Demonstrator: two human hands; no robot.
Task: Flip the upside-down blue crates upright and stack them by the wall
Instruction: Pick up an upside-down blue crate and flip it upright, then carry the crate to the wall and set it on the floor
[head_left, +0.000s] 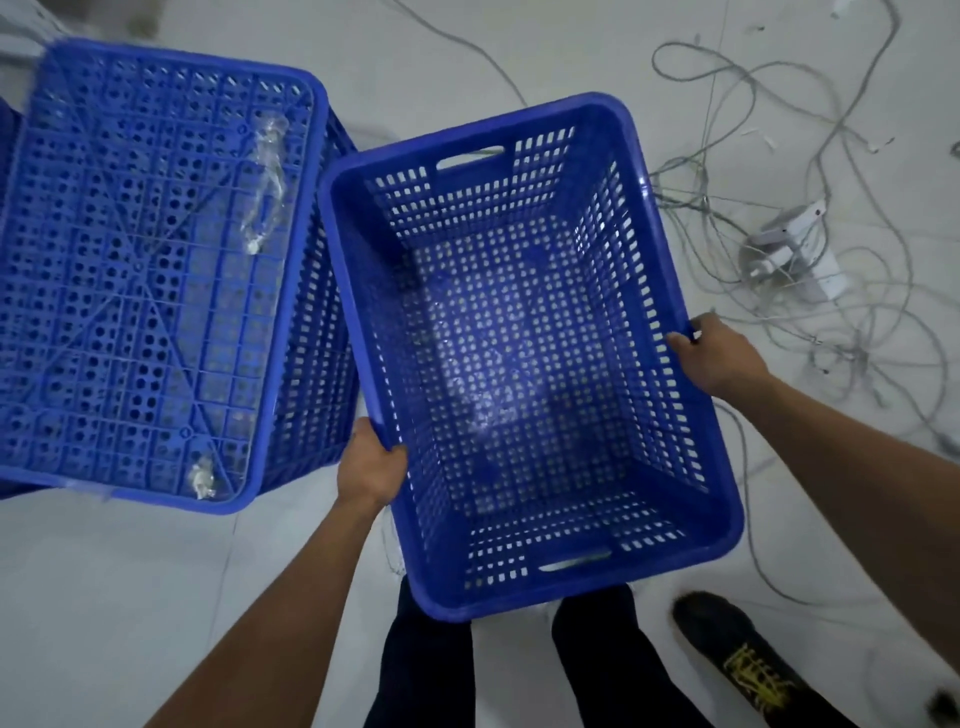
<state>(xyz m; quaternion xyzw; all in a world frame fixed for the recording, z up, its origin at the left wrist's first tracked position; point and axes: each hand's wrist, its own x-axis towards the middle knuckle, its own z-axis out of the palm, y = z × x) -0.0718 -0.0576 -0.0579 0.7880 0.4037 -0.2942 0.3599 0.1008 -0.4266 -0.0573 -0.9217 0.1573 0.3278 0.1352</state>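
Observation:
An upright blue perforated crate is held in front of me above the floor, its open top facing up. My left hand grips its left long rim and my right hand grips the right long rim. To the left stands an upside-down blue crate, its ribbed bottom facing up, with bits of clear plastic wrap lying on it. The two crates are close together, almost touching at the near corner.
Tangled grey cables and a white power strip lie on the pale floor to the right. My legs and a black shoe with yellow laces show at the bottom. Another blue edge peeks in at far left.

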